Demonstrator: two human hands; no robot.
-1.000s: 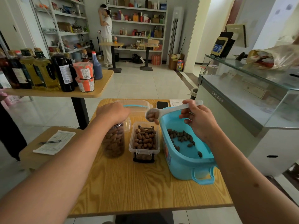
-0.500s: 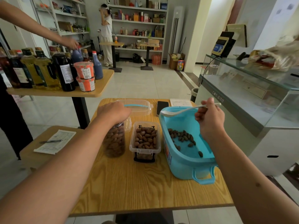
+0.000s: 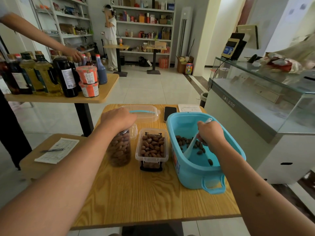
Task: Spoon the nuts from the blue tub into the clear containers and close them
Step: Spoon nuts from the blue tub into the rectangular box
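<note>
The right hand [image 3: 210,133] grips the handle of a white spoon [image 3: 193,144] at centre right of the frame, its bowl dipped among the few dark nuts [image 3: 190,142] left on the floor of the blue tub [image 3: 213,178]. The left hand [image 3: 117,119], left of centre, is cupped over the top of a tall clear jar [image 3: 119,149] packed with nuts; its fingers curl round the lid, though the lid itself is mostly hidden beneath the palm. Between jar and tub stands a small clear box [image 3: 151,149], open and filled almost to the rim, with a dark clip at its front. Half a second ago the spoon was held level and empty above the tub's far rim; now it has swung down into the tub, while the left hand has stayed on the jar. A clear lid with a blue strip [image 3: 144,113] lies just behind the box, a phone [image 3: 169,112] and a paper sheet [image 3: 189,108] beyond the tub at the wooden table's [image 3: 136,201] far edge. In the upper left, another person's arm [image 3: 42,36] reaches over a table of bottles [image 3: 64,77].
</note>
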